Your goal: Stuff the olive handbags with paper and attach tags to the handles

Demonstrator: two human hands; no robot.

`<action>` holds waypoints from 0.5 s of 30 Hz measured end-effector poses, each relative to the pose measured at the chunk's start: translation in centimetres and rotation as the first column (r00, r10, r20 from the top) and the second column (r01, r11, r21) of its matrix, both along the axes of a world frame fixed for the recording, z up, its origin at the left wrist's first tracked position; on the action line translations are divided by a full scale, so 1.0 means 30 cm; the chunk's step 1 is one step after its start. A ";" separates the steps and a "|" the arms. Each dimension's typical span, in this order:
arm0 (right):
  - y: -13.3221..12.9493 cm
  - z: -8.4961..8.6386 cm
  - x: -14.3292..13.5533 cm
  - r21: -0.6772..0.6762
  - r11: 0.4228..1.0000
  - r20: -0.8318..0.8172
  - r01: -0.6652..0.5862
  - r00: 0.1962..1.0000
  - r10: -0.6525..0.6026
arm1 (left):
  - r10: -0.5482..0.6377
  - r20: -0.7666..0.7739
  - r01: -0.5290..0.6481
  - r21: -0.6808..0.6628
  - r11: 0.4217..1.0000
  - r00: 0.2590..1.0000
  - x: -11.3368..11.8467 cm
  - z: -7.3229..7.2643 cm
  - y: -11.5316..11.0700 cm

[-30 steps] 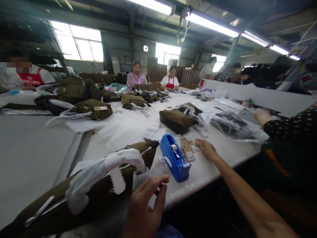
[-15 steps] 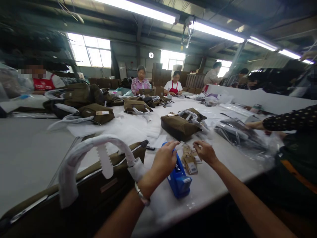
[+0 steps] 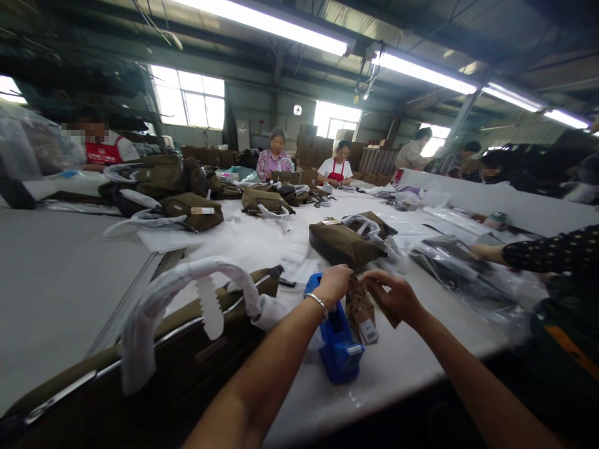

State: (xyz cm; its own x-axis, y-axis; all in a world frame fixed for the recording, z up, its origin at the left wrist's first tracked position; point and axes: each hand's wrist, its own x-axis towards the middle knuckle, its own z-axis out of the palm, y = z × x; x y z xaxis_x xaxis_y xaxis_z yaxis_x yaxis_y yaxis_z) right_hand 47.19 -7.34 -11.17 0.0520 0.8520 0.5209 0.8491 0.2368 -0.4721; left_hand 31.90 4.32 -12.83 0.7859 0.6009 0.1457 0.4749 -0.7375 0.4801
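Note:
My right hand pinches a brown cardboard hang tag, which hangs below the fingers. Close beside it, my left hand is closed at the fingertips; whatever is between them is hidden. Under the left hand stands a blue tape dispenser on the white table. A pile of brown hang tags, one with a white barcode label, lies between the dispenser and my right hand. To the left, a large olive handbag stands near me, its handle wrapped in white material.
Another olive bag lies just beyond my hands. More olive bags cover the far left of the table. On the right, a co-worker's sleeved arm reaches to a plastic-wrapped bag. Several people work farther back.
My right hand has gone from above the tag pile to holding a tag. My left hand has shifted right, toward it. The view has tilted and shifted slightly.

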 end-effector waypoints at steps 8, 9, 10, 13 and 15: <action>-0.052 0.015 0.105 0.092 0.892 -0.242 0.442 0.879 -0.410 | 0.095 -0.132 -0.095 0.007 0.995 0.987 0.032 0.024 0.007; -0.053 0.011 0.102 0.081 0.884 -0.247 0.460 0.869 -0.429 | 0.111 -0.141 -0.112 0.004 0.994 0.984 0.033 0.030 0.011; -0.054 0.007 0.097 0.069 0.881 -0.246 0.468 0.864 -0.440 | 0.128 -0.148 -0.130 0.001 0.992 0.981 0.033 0.037 0.016; -0.058 0.003 0.088 0.032 0.896 -0.243 0.443 0.873 -0.423 | 0.167 -0.147 -0.169 -0.001 0.986 0.975 0.019 0.049 0.027; -0.067 0.019 0.105 0.031 0.899 -0.275 0.436 0.869 -0.412 | 0.174 -0.125 -0.175 0.005 0.985 0.977 0.005 0.048 0.028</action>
